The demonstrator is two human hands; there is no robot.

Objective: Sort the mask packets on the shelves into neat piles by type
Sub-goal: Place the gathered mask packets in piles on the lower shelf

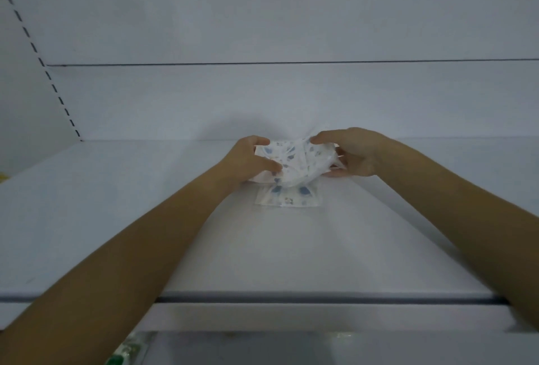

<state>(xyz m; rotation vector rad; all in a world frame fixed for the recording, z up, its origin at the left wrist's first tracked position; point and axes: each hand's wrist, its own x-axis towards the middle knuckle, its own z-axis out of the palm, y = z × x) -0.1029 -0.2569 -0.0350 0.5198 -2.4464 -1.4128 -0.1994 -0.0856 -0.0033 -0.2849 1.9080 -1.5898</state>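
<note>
Mask packet (294,162) pinched between left hand (248,160), right hand (350,154); above shelf (116,218).

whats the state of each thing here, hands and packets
left hand: grips the held packet's left side
right hand: grips its right side
held packet: bent, between both hands, over the flat packet
flat packet: lying flat on the shelf, far part hidden

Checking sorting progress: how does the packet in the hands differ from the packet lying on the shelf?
The held packet is gripped at both ends by the left hand and right hand; no hand holds the shelf packet. The held packet is bent and crumpled; the shelf packet lies flat. Both are white with blue print.
</note>
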